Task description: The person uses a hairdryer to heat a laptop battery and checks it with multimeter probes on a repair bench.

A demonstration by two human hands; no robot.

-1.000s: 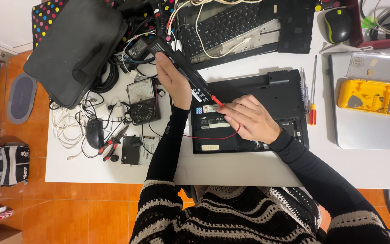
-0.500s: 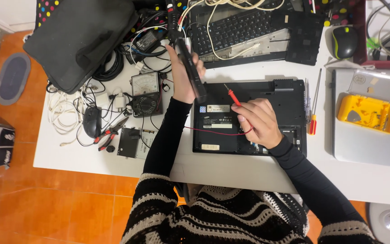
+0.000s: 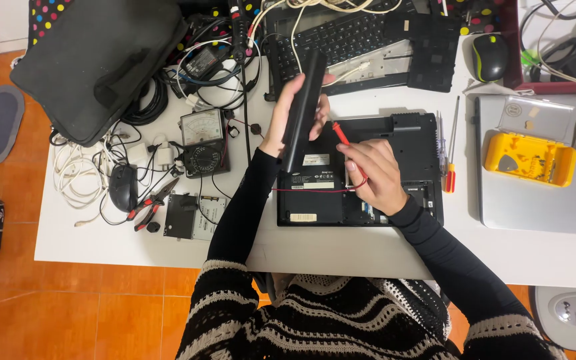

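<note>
A black laptop [image 3: 405, 143] lies upside down on the white table [image 3: 341, 250]. My left hand [image 3: 287, 117] grips a long black battery pack [image 3: 305, 110] and holds it upright above the laptop's left edge. My right hand [image 3: 371, 173] rests over the laptop's underside and holds a red test probe [image 3: 343, 137], whose tip points up and left toward the battery. A thin red lead [image 3: 308, 190] runs left from that hand across the laptop.
An analog multimeter [image 3: 203, 141] sits left of the laptop amid tangled cables, a black mouse [image 3: 123, 187] and red-handled pliers [image 3: 149, 203]. A black bag [image 3: 98, 60] lies at back left, a loose keyboard [image 3: 355, 37] behind. A screwdriver [image 3: 449, 153], silver laptop [image 3: 541, 200] and yellow case [image 3: 531, 159] lie right.
My left hand has swung the battery pack from a slant to nearly upright. The red probe in my right hand has risen toward the battery's lower end.
</note>
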